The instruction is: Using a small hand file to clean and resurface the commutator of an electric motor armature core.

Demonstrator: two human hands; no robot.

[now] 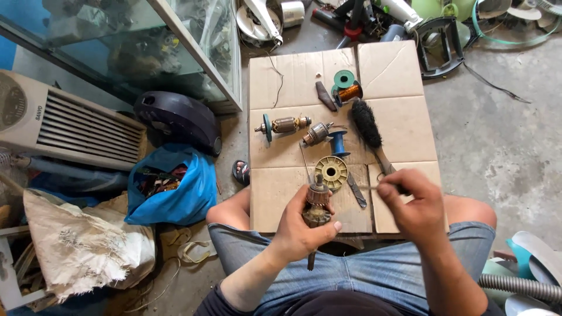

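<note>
A motor rotor is gripped upright in the left hand, near the cardboard's near edge. A thin wire is pinched by the right hand. Winding looks part done; 2 more rotors are left untouched mid-cardboard w/ spools.

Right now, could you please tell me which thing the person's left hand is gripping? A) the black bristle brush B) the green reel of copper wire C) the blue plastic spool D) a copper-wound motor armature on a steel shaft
D: the left hand is closed around the copper-wound motor armature, its shaft sticking out below the fist, while the black bristle brush, blue plastic spool and green reel of copper wire lie untouched on the cardboard.
</note>
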